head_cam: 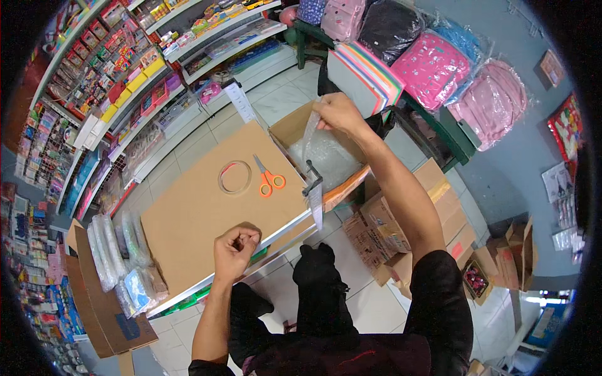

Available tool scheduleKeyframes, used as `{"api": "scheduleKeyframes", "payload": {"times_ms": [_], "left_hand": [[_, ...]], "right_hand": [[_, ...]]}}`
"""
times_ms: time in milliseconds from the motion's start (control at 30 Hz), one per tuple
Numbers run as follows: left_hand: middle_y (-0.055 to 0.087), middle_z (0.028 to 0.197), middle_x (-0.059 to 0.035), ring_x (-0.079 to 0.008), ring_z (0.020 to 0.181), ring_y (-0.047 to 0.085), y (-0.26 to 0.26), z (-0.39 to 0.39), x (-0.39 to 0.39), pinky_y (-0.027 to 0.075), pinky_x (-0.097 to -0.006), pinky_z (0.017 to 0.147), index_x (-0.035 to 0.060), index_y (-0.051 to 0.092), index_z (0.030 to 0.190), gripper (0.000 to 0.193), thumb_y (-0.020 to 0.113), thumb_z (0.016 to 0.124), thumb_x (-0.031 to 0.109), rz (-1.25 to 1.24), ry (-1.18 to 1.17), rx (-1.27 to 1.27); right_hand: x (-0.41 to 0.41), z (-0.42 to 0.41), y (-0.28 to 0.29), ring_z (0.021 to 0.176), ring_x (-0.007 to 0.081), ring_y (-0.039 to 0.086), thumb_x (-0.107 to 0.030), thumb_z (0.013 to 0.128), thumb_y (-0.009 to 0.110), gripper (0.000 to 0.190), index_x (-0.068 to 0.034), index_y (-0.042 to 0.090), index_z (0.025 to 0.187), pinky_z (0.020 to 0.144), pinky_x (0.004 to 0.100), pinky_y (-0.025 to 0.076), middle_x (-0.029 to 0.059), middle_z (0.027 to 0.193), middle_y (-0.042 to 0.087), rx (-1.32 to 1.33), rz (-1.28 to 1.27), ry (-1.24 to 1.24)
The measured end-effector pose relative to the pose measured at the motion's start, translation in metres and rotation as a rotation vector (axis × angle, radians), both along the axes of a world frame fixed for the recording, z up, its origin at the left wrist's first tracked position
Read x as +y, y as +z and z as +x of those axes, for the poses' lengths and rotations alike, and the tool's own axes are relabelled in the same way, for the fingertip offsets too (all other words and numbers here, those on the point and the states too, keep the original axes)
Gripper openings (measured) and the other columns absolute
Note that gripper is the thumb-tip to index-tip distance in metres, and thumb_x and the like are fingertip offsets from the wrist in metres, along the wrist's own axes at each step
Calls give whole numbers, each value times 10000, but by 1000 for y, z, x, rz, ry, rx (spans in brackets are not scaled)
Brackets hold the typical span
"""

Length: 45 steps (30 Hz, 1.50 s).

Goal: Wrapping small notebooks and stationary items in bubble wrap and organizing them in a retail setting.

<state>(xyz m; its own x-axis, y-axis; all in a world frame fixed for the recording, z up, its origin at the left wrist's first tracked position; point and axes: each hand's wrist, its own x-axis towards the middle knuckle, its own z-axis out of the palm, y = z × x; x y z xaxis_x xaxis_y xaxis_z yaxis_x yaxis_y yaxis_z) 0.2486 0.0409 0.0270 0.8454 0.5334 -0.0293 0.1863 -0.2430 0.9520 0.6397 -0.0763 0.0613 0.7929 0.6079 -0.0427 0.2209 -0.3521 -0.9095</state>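
My right hand (339, 113) pinches a strip of clear plastic, seemingly bubble wrap (309, 134), above an open cardboard box (288, 123). More crumpled clear wrap (324, 160) lies inside that box. My left hand (236, 251) rests at the near edge of the brown tabletop (197, 211), its fingers curled in with nothing visible in them. On the tabletop lie a roll of clear tape (219, 177) and, to its right, orange-handled scissors (266, 178) with blades pointing away from me.
A black fitting (312, 177) juts up at the table's right edge. Bubble-wrapped packages (106, 251) stand at the left end beside a cardboard box (101, 310). Stocked shelves (160, 136) line the far left. Wrapped backpacks (430, 68) sit on a green bench (451, 134); cardboard boxes (376, 225) cover floor to my right.
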Motion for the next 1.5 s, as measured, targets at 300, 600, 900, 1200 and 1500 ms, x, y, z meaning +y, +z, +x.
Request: {"api": "scheduleKeyframes", "payload": {"times_ms": [300, 600, 900, 1200, 1500], "left_hand": [[522, 675, 81, -6, 611, 417, -10, 7, 4, 314, -197, 550, 3, 704, 912, 42, 672, 896, -18, 6, -41, -87], [535, 681, 69, -28, 602, 430, -2, 10, 5, 330, -219, 545, 6, 710, 1009, 145, 689, 931, 127, 54, -65, -145], [645, 1262, -170, -288, 1126, 667, 47, -25, 29, 593, -420, 877, 34, 469, 1411, 753, 338, 1012, 660, -740, -158, -440], [454, 1475, -286, -418, 1327, 497, 63, -129, 58, 424, -530, 1101, -14, 366, 1508, 1190, 328, 787, 933, -1076, -166, -529], [469, 1478, -151, -270, 1317, 504, 51, -165, 68, 416, -363, 1098, 109, 379, 1543, 1103, 956, 613, 236, -422, -66, -245]], "right_hand": [[-33, -2, 53, 749, 205, 702, -270, 974, 595, 317, 42, 610, 1027, 574, 302, 565, 132, 920, 667, 58, 505, -243], [-33, -62, 155, 1077, 206, 559, -335, 1028, 521, 317, -38, 536, 1136, 798, 411, 576, 87, 1164, 549, 85, 762, -96], [0, -267, 183, 1214, 267, 557, -305, 993, 549, 284, -28, 580, 1047, 1010, 437, 442, 153, 1217, 618, -596, 788, 780], [24, -329, 73, 1343, 375, 474, -162, 807, 545, 229, 7, 657, 915, 1159, 522, 320, 181, 1348, 610, -1021, 282, 1287], [58, -320, 19, 1015, 407, 648, -285, 770, 618, 364, -43, 719, 1022, 901, 453, 516, 222, 1091, 691, -955, -46, 1137]]}}
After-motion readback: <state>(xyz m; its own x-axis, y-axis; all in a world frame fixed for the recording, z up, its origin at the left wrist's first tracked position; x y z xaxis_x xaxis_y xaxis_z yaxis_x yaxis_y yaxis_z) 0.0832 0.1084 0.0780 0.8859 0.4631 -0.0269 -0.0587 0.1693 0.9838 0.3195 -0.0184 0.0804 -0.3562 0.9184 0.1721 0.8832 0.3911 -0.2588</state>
